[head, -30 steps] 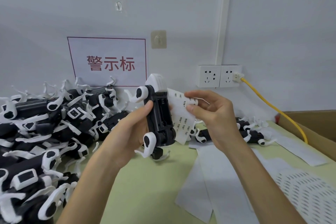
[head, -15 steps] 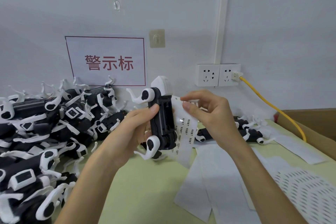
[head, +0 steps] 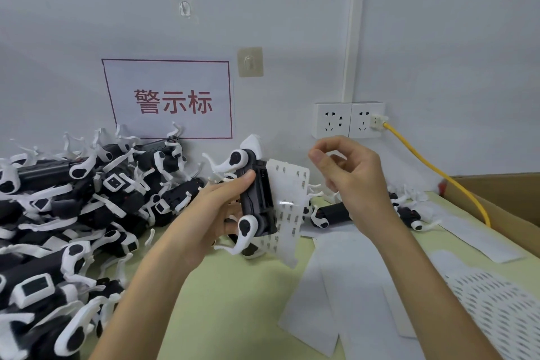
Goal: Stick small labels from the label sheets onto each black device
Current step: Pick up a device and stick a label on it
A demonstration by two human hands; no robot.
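**Mia:** What is the left hand (head: 210, 213) doing?

**Ben:** It holds one black device (head: 258, 199) up in the air, above the green table (head: 233, 301). The thumb is on the front and the fingers go round the back.

**Mia:** Where is the label sheet (head: 289, 213)?

**Ben:** It sticks out from behind the device, on its right side. It hangs down past the white legs.

**Mia:** And the right hand (head: 356, 181)?

**Ben:** It is up beside the sheet, not touching it. Its fingers are curled in, and the fingertips (head: 317, 156) are close to the thumb, like a pinch. A label there would be too tiny to see, so I cannot tell.

**Mia:** Where are the other devices?

**Ben:** A big pile of devices (head: 73, 199) lies on the left. More paper sheets (head: 350, 286) lie flat on the table under the right arm.
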